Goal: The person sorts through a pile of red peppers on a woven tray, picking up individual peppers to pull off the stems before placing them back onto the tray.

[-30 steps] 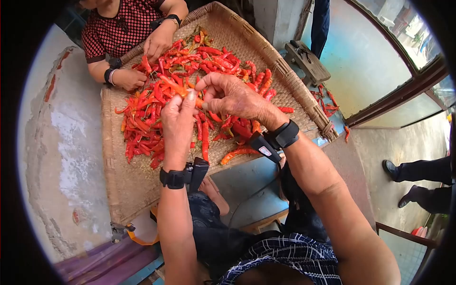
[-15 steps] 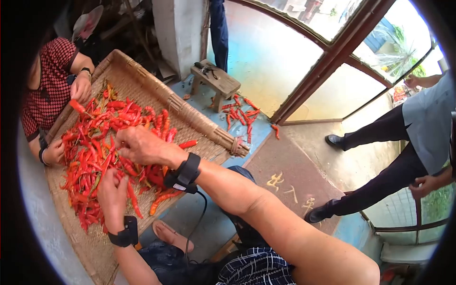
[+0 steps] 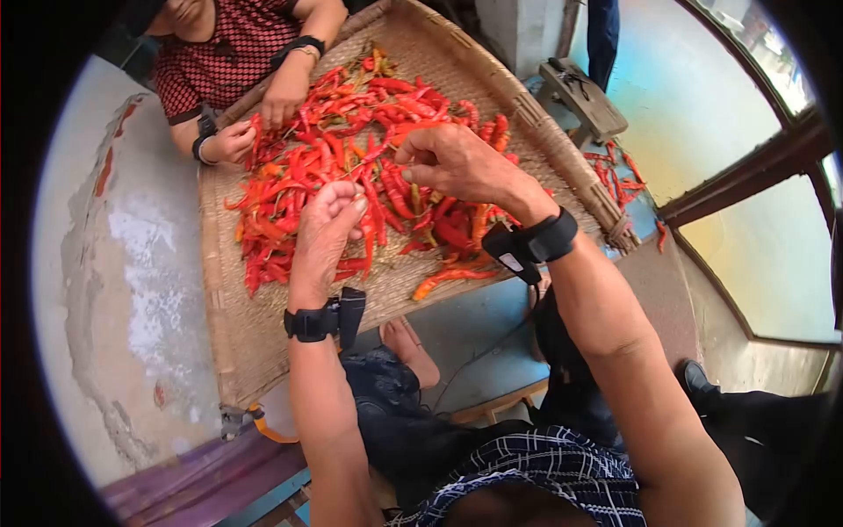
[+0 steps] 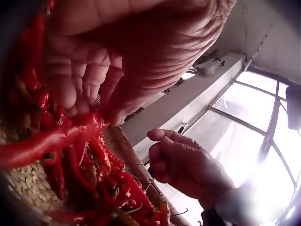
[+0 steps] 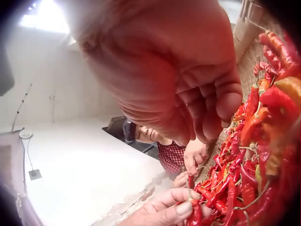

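My left hand (image 3: 323,235) pinches a red chili pepper (image 4: 51,143) between thumb and fingertips, low over the pile of red chili peppers (image 3: 294,162). The right wrist view shows the same pepper's stem end (image 5: 194,213) at the left thumb. My right hand (image 3: 457,167) hovers over the right part of the pile, apart from the left hand. Its fingers are loosely bent, with a gap between thumb and forefinger and nothing visible in them. The peppers lie on a shallow woven tray (image 3: 224,325).
Across the tray a person in a red-and-black patterned top (image 3: 237,57) handles peppers. A small wooden stool (image 3: 584,101) stands beyond the tray's right rim, with loose peppers (image 3: 619,176) on the floor nearby. A dark trouser leg (image 3: 755,439) is at the right.
The head view swung right, then back. One second ago both hands met at an orange-red pepper; now they are apart, the left pinching a red pepper.
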